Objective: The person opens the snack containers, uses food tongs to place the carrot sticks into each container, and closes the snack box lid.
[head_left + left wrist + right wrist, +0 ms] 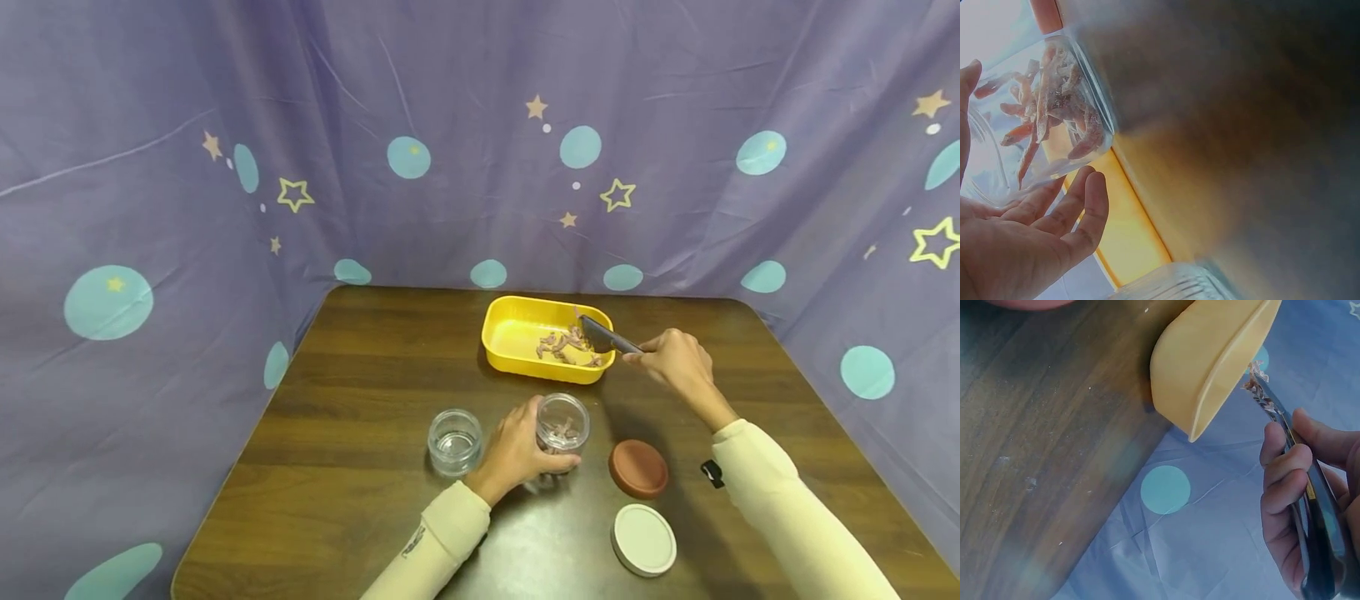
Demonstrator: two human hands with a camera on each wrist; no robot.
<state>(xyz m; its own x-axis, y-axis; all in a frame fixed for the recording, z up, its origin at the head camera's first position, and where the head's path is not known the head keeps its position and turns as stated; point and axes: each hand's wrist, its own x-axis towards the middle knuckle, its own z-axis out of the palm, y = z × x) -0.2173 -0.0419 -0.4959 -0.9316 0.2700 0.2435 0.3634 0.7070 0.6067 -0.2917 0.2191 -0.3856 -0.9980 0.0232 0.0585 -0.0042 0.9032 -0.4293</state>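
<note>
My left hand (517, 446) grips a clear jar (564, 417) on the table, thumb on one side and fingers on the other. Brownish, shrivelled strips (1047, 103) lie inside this jar in the left wrist view. Over the right end of a yellow tub (510, 364), my right hand (675, 360) holds a black spoon-like utensil (597, 335) by its handle. Its broad head dips within the tub's rim, among more brown strips (558, 343). The right wrist view shows curled fingers around the handle (1316, 531) and some strips (1257, 384) on the head.
A second clear jar (454, 443) stands left of my left hand. On the right lie a reddish-brown round lid (638, 468) and a cream round lid (643, 540). A purple patterned curtain (480, 150) rises behind the wooden table (360, 367).
</note>
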